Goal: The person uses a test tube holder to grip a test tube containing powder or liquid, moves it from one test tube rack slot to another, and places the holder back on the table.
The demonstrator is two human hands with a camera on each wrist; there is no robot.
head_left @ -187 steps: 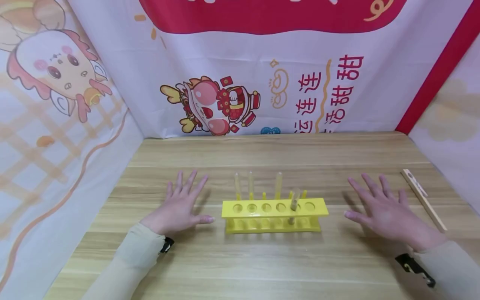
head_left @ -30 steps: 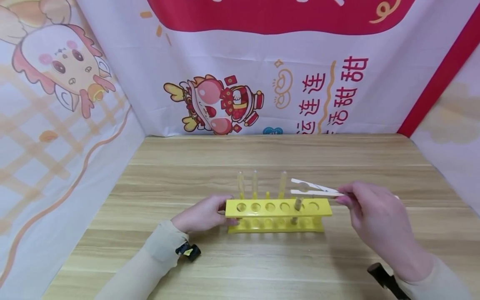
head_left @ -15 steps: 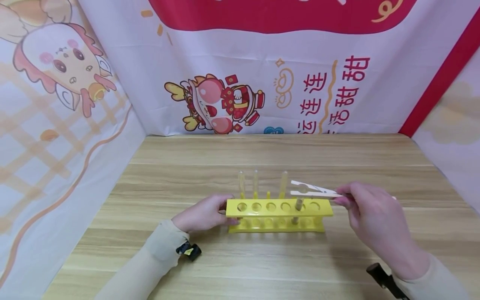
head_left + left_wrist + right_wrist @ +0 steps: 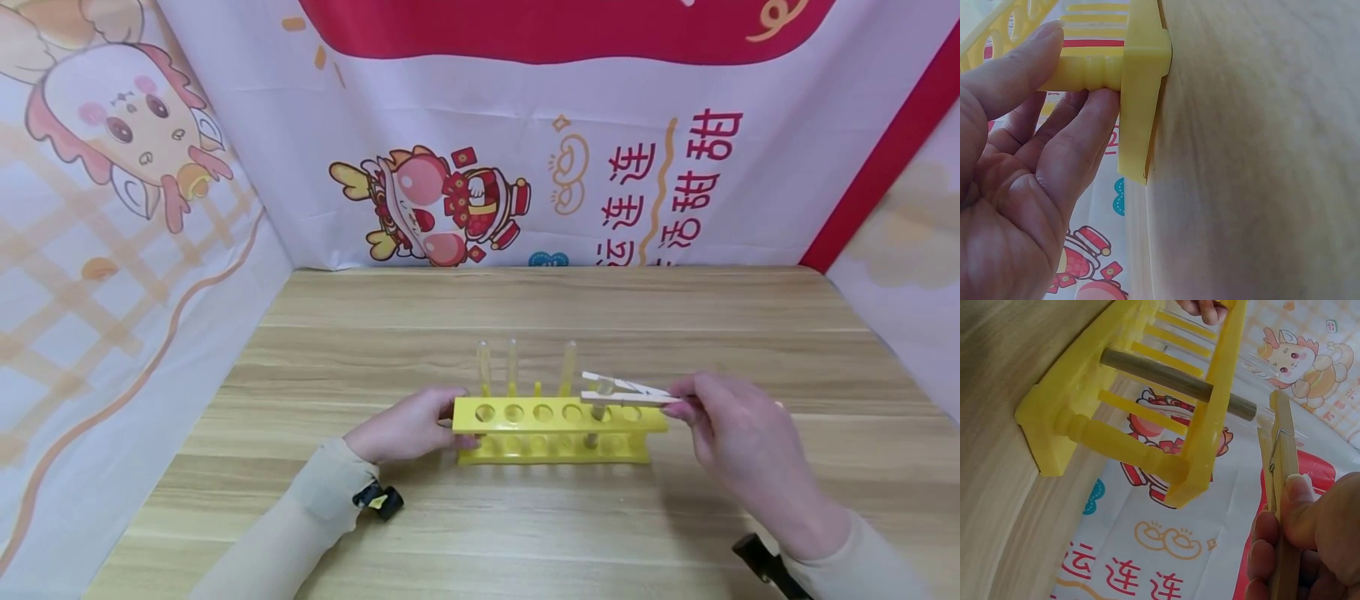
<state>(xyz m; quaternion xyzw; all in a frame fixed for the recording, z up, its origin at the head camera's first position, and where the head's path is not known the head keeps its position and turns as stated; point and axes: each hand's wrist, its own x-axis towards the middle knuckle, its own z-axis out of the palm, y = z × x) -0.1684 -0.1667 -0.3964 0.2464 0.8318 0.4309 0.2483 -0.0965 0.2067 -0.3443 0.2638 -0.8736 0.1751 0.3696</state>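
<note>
My left hand holds the left end of a yellow test tube rack. In the left wrist view its thumb and fingers are around the end post. My right hand grips a wooden test tube clamp by its handle. The clamp's parted arms are at the upper end of a test tube, which stands in the rack's fifth hole from the left. That tube has grey-brown contents and a clear top.
Three clear test tubes sit upside down on the rack's rear pegs, among them the leftmost tube and the right one. The rack stands on a wood-grain table. A printed cloth hangs behind it.
Earlier both hands lay spread on the table and the clamp lay at the right. Over the last second the right hand has lowered the clamp over the filled tube; the left hand stays put.
</note>
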